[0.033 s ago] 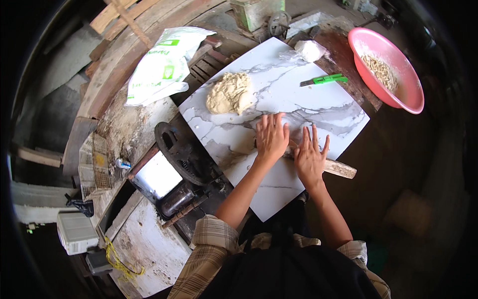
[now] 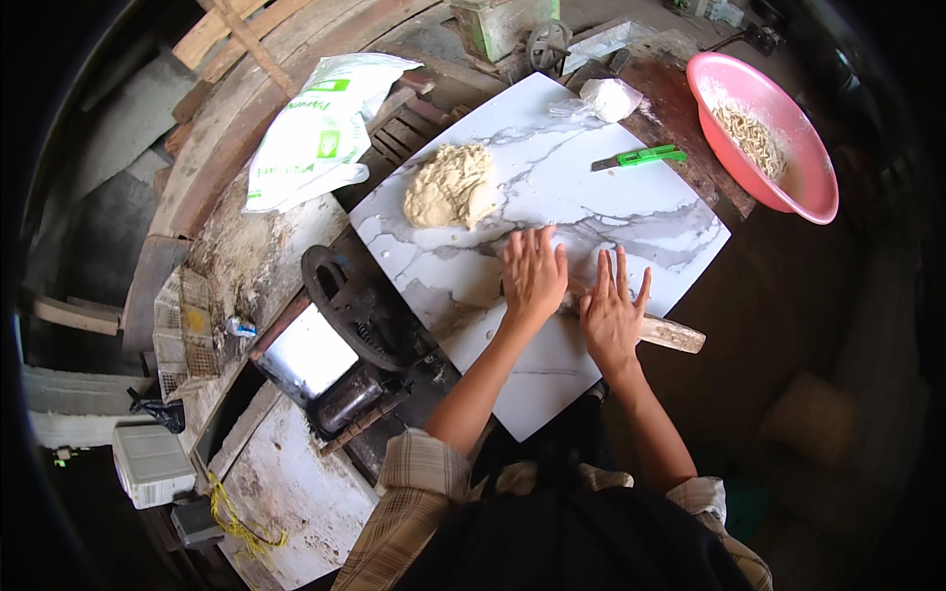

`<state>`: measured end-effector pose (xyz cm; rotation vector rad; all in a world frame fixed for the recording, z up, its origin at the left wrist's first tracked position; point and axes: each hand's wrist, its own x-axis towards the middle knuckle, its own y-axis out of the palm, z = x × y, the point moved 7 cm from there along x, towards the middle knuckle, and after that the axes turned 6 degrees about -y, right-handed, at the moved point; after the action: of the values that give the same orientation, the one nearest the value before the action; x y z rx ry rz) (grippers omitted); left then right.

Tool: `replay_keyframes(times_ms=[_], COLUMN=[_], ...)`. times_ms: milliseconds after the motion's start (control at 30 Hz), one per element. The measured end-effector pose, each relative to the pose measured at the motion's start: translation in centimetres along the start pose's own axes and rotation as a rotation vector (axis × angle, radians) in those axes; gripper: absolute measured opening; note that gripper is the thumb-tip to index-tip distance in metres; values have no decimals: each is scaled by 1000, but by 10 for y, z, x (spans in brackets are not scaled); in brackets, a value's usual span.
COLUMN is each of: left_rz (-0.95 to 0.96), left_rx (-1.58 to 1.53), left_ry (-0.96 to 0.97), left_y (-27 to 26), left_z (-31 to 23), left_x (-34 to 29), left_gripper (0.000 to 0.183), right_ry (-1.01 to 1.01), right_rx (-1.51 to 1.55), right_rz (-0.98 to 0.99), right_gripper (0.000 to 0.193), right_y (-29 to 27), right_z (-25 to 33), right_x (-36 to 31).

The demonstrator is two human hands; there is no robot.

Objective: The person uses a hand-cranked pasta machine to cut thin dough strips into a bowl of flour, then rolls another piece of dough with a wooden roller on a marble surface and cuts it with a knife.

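Note:
My left hand lies palm down on a white marble-patterned board, its fingers stretched out. Just to its right, my right hand is also palm down with its fingers spread. From beneath the right hand a worn wooden handle sticks out past the board's right edge; what it belongs to is mostly hidden by my hands. Beyond the left hand rests a large rough lump of dough. A green utility knife with its blade out lies farther back on the board.
A pink basin holding pale noodle-like strips stands at the far right. At the board's far corner sits a clear bag of white powder. On the left are a hand-wheeled metal machine and a white-and-green sack.

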<state>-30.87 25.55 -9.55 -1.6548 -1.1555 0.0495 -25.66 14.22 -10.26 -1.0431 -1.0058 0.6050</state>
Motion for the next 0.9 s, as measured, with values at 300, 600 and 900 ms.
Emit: replay_keyframes(times_ms=[300,600,900], left_rz=[52,67,43], left_rx=[-3,28,75], left_ry=[-46,-57,-7], left_y=[24,-13,23], left_z=[-1,1,-4], left_x=[44,-23,44], left_gripper=[23,24,28], right_ry=[52,12,36], right_rx=[-99,-46,-77], right_rz=[-11,89,-59], right_gripper=[63,62,59], right_y=[-1,-3,7], right_z=[-19,15,-21], right_x=[50,-14,58])
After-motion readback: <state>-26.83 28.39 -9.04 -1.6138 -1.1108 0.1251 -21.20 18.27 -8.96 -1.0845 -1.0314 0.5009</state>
